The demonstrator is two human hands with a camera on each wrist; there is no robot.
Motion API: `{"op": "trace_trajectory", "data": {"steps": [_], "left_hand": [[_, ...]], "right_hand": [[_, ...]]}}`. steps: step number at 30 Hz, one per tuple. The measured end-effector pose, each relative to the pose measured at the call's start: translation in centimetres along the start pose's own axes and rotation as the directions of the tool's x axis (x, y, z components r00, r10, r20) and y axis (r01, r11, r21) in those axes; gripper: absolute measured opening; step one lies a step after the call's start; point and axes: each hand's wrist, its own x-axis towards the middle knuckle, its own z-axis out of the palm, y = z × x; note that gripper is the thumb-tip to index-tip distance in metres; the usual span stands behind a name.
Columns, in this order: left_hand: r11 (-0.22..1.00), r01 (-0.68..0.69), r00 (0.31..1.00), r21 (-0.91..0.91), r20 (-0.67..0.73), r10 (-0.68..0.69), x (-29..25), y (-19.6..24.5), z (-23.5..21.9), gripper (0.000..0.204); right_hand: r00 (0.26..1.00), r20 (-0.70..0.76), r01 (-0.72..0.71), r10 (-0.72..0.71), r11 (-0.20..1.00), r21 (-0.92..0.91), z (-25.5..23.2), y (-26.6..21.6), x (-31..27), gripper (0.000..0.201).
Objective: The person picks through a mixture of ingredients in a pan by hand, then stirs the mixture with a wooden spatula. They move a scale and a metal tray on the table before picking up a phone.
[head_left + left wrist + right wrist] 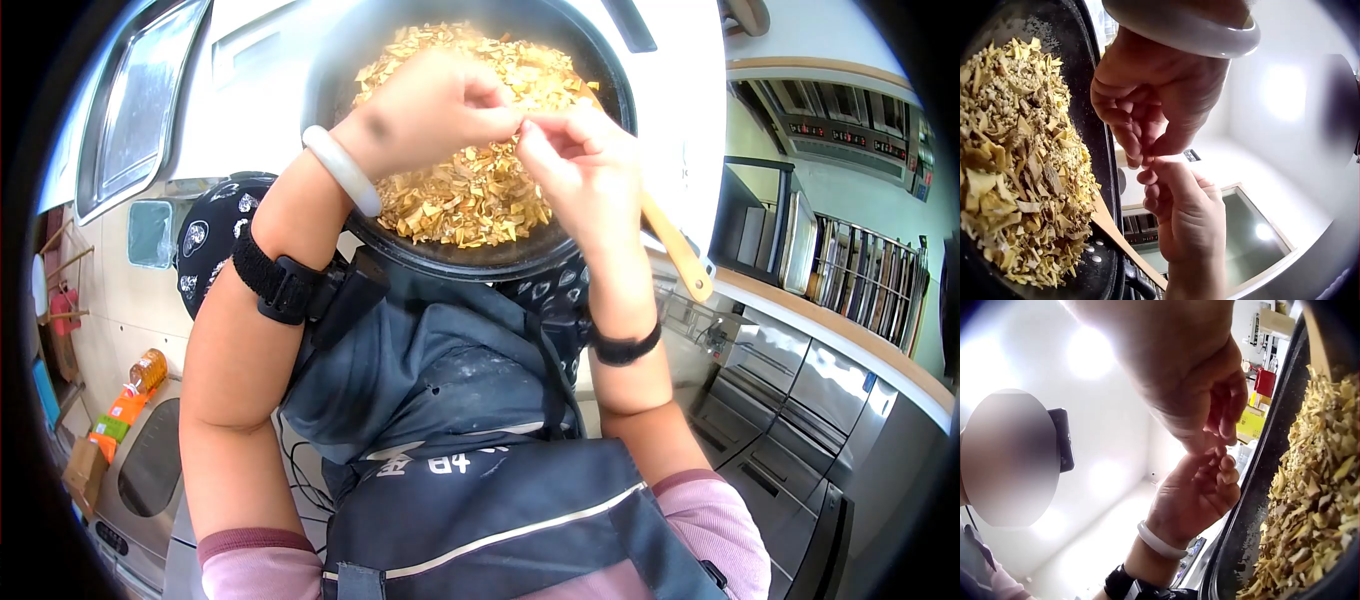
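Above a wide dark pan (pixel 440 266) of chopped yellow and brown pieces (pixel 465 205), both hands meet fingertip to fingertip. The left hand (pixel 430 112), with a pale bracelet at its wrist, and the right hand (pixel 592 170) each pinch at one tiny piece, mostly hidden by the fingers. In the left wrist view a speck of orange shows where the left hand (pixel 1160 94) meets the right hand (pixel 1191 219). Small pale grains lie among the chopped pieces (pixel 1313 506) in the right wrist view. A wooden utensil (pixel 680 255) rests over the pan's right side.
A metal tray (pixel 130 110) stands at the upper left. Beyond the counter edge (pixel 830 320) on the right are steel drawers (pixel 770 360) and a rack of upright items (pixel 865 270). A dark handle (pixel 630 25) lies at the top.
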Motion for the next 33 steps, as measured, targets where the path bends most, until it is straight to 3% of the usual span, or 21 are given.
{"op": "trace_trajectory", "data": {"steps": [1, 3, 4, 6, 7, 8, 9, 10, 11, 14, 16, 18, 20, 21, 22, 24, 29, 32, 33], "left_hand": [[1.000, 0.000, 1.000, -0.001, 0.001, 0.000, 0.1, 0.0, 0.1, 0.012], [0.962, 0.025, 1.000, -0.273, 0.009, -0.024, 0.3, 0.0, 0.3, 0.013], [0.962, 0.026, 1.000, -0.273, 0.009, -0.024, 0.3, 0.2, 0.4, 0.013], [0.932, -0.017, 0.995, -0.361, -0.100, -0.020, 0.2, 0.4, 0.5, 0.016], [0.950, 0.022, 0.985, -0.312, -0.153, -0.074, 0.3, 0.3, 0.2, 0.019], [0.973, 0.067, 0.979, -0.220, -0.173, -0.107, 0.4, 0.4, -0.6, 0.017], [0.978, 0.045, 0.974, -0.202, -0.207, -0.088, 0.3, -0.1, -1.0, 0.015], [0.983, 0.024, 0.968, -0.181, -0.243, -0.068, 0.3, -0.5, -1.3, 0.014], [0.983, 0.024, 0.967, -0.181, -0.244, -0.069, 0.3, -0.8, -1.4, 0.014], [0.999, 0.030, 0.961, -0.040, -0.273, -0.040, 0.3, -1.2, -1.6, 0.013], [0.988, -0.103, 0.957, 0.112, -0.261, 0.129, 0.4, -1.6, -1.1, 0.014], [0.983, -0.135, 0.962, 0.124, -0.219, 0.160, 0.3, -1.6, -1.0, 0.013], [0.982, -0.047, 0.992, 0.185, -0.108, 0.068, 0.1, -1.1, -0.6, 0.012], [0.993, 0.001, 0.998, 0.119, -0.059, 0.006, 0.3, -1.1, -0.3, 0.015], [0.993, -0.002, 0.998, 0.120, -0.059, 0.009, 0.3, -1.0, -0.3, 0.015], [0.993, 0.107, 0.990, 0.053, 0.090, -0.112, 0.2, -0.8, -0.1, 0.019], [0.972, 0.230, 0.961, -0.052, 0.172, -0.219, 0.2, -0.3, -0.2, 0.024], [0.965, 0.166, 0.973, -0.204, 0.191, -0.127, 0.1, -0.9, 0.1, 0.025], [0.968, 0.191, 0.968, -0.163, 0.194, -0.158, 0.0, -0.1, 0.2, 0.025]], "right_hand": [[1.000, 0.000, -0.001, 0.001, 1.000, 0.000, 0.2, -0.1, 0.0, 0.011], [0.978, -0.113, -0.156, 0.174, 0.976, 0.150, 0.5, -0.3, 0.0, 0.011], [0.978, -0.112, -0.156, 0.174, 0.976, 0.150, 0.5, -0.2, 0.1, 0.011], [0.952, -0.131, -0.225, 0.277, 0.922, 0.315, 0.4, 0.6, 0.4, 0.013], [0.955, 0.004, -0.290, 0.296, 0.933, 0.212, 0.2, 1.6, 0.3, 0.019], [0.954, 0.003, -0.292, 0.298, 0.933, 0.210, 0.3, 1.9, -0.1, 0.019], [0.983, 0.076, -0.162, 0.164, 0.986, -0.037, 0.5, 1.6, -0.5, 0.021], [0.982, 0.180, 0.004, 0.046, 0.964, -0.266, 0.7, 1.1, -0.8, 0.024], [0.956, 0.254, -0.085, 0.149, 0.966, -0.246, 0.8, 0.4, -1.2, 0.025], [0.916, 0.390, 0.046, 0.090, 0.944, -0.327, 1.7, 0.8, -2.0, 0.021], [0.935, 0.346, 0.054, 0.076, 0.935, -0.351, 1.8, 1.1, -1.9, 0.019], [0.951, 0.302, 0.064, 0.058, 0.924, -0.377, 1.6, 1.2, -1.7, 0.016], [0.946, 0.201, -0.266, 0.255, 0.964, 0.030, 0.9, 1.1, -1.5, 0.013], [0.940, 0.198, -0.310, 0.279, 0.939, 0.149, 0.6, 1.4, -1.4, 0.015], [0.941, 0.196, -0.308, 0.278, 0.940, 0.148, 0.3, 1.4, -1.3, 0.015], [0.925, 0.192, -0.369, 0.327, 0.892, 0.260, -0.3, 1.0, -1.1, 0.018], [0.943, 0.189, -0.320, 0.274, 0.902, 0.289, -0.2, 1.3, -1.2, 0.017], [0.971, 0.123, -0.230, 0.205, 0.941, 0.247, -0.2, 1.7, -1.3, 0.016], [0.981, 0.094, -0.188, 0.171, 0.958, 0.218, -0.3, 1.8, -1.4, 0.015]]}}
